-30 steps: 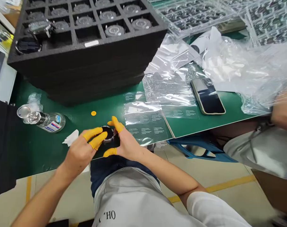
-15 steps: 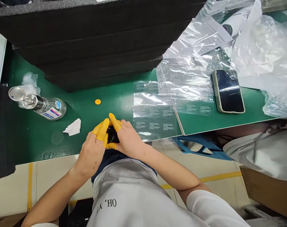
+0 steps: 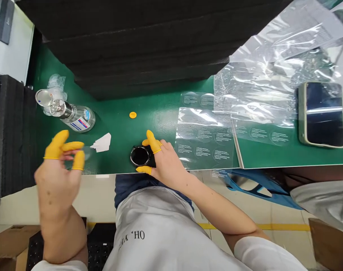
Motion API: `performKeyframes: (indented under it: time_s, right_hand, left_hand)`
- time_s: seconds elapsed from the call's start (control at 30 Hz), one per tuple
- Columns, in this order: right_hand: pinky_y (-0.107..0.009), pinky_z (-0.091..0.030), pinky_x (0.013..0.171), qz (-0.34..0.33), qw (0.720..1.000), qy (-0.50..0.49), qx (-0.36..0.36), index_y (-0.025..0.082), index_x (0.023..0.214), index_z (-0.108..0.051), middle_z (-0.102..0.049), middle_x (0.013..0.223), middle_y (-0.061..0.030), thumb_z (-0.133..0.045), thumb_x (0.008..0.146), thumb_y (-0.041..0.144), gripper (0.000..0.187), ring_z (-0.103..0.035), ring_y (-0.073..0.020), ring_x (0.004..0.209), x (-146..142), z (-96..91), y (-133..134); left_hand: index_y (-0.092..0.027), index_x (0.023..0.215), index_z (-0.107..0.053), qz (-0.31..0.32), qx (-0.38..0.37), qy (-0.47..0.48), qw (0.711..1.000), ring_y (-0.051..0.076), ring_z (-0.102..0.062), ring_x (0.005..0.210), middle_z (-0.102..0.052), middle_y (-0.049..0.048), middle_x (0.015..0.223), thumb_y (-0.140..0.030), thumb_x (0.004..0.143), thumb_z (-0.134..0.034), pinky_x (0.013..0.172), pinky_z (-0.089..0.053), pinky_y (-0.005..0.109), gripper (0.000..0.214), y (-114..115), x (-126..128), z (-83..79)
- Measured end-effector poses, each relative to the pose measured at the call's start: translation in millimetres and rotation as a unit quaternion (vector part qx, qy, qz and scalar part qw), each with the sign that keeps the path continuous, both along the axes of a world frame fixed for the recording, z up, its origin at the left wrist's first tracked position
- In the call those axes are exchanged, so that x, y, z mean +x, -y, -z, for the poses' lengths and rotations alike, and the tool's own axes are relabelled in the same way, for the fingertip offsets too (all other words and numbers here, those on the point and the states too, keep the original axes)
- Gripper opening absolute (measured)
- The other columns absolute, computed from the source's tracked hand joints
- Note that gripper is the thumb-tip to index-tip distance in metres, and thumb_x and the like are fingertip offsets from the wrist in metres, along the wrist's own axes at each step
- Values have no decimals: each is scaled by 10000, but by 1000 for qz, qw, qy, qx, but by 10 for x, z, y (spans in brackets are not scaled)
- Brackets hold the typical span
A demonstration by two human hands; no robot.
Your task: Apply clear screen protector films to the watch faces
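My right hand [image 3: 163,156], in yellow finger cots, grips a round black smartwatch [image 3: 140,156] with a shiny rim at the front edge of the green table. Its face points up; my palm hides part of it. My left hand [image 3: 60,162], also in yellow finger cots, hovers at the left by the table edge with fingers apart. I see nothing held in it. Just right of its fingertips lie a faint clear round film [image 3: 88,152] and a folded white wipe [image 3: 102,143].
A pump bottle [image 3: 79,118] stands at the left, near a loose yellow finger cot [image 3: 132,115]. Black foam stacks [image 3: 149,49] rise at the back. Printed clear sheets [image 3: 204,139] and a phone [image 3: 325,114] lie to the right. Another person's sleeve [image 3: 324,199] is at far right.
My left hand has let go of the smartwatch and moved left toward the clear round film. My right hand still holds the smartwatch, whose face now shows. The view has shifted left.
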State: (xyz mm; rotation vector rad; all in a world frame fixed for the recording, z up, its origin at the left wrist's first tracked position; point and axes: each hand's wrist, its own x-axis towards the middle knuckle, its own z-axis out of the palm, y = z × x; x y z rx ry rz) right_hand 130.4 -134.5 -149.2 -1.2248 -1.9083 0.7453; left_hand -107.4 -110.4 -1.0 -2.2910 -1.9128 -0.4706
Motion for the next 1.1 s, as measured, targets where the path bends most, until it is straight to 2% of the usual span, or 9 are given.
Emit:
performKeyframes:
  time_s: [0.07, 0.17, 0.23, 0.33, 0.43, 0.57, 0.7, 0.87, 1.1]
  right_hand:
    - [-506, -493, 867, -1, 1000, -5, 3, 200, 1640, -90, -645, 1213, -164, -816, 834, 406, 1104, -561, -324, 991, 11, 17, 7]
    - [-529, -494, 889, -7, 1000, -17, 8, 235, 1645, 61, -620, 1274, -161, -796, 853, 403, 1179, -575, -332, 1017, 42, 20, 11]
    - [-534, -493, 908, -11, 999, -27, 13, 246, 1633, 142, -599, 1331, -158, -785, 865, 384, 1212, -576, -329, 1037, 61, 1, 8]
    - [-506, -500, 899, -14, 1000, -26, -5, 231, 1640, 106, -606, 1339, -151, -772, 877, 373, 1171, -569, -324, 1052, 70, -46, -4]
    - [-473, -502, 861, -15, 1000, -11, -24, 199, 1644, 34, -632, 1292, -152, -765, 883, 380, 1118, -565, -320, 1035, 59, -77, -15]
    - [-446, -488, 832, -12, 1000, -6, 5, 192, 1616, 161, -635, 1298, -144, -703, 930, 353, 1116, -561, -308, 1014, 42, -81, -11]
    - [-450, -476, 823, -14, 1000, 0, -19, 183, 1613, 179, -632, 1298, -153, -674, 946, 373, 1099, -556, -313, 1000, 38, -88, 2]
    - [-453, -478, 821, -18, 999, -4, -39, 168, 1616, 152, -631, 1300, -162, -673, 949, 403, 1087, -552, -317, 1013, 39, -98, 0]
    - [-433, -475, 819, -6, 999, -6, -34, 158, 1634, 6, -649, 1295, -142, -656, 959, 419, 981, -550, -295, 1030, 27, -77, -3]
  left_hand:
    - [-241, 1393, -554, -81, -6, -58, 995, 234, -664, 755, -737, 48, 932, -242, 859, -617, 780, -567, 459, 537, -50, -320, -8]
    - [-192, 1269, -665, -73, 65, -123, 988, 314, -663, 993, -696, 122, 1002, -221, 859, -597, 904, -539, 514, 417, -160, -459, 199]
    - [-196, 1220, -697, -16, 98, -125, 987, 329, -629, 1098, -672, 155, 1101, -264, 910, -584, 962, -512, 511, 338, -241, -321, 376]
    - [-214, 1084, -734, 60, 65, -101, 991, 295, -631, 976, -681, 129, 1000, -336, 944, -599, 858, -511, 446, 230, -297, 39, 522]
    - [-223, 1011, -726, 119, 19, -50, 991, 235, -633, 878, -703, 78, 938, -320, 965, -611, 786, -504, 375, 157, -190, 374, 497]
    - [-240, 970, -718, 232, -23, -31, 972, 177, -606, 785, -697, 22, 853, -236, 960, -640, 747, -508, 323, 79, 88, 623, 445]
    - [-208, 919, -718, 213, 11, -59, 975, 183, -568, 768, -662, 45, 839, -190, 946, -645, 717, -507, 320, 80, 155, 663, 502]
    - [-241, 925, -751, 195, -8, -60, 979, 192, -594, 851, -669, 46, 897, -249, 965, -627, 732, -499, 332, 131, -51, 696, 552]
    - [-230, 856, -759, 291, -39, -68, 954, 211, -618, 956, -700, 40, 870, -117, 935, -589, 760, -504, 347, 219, -114, 824, 586]
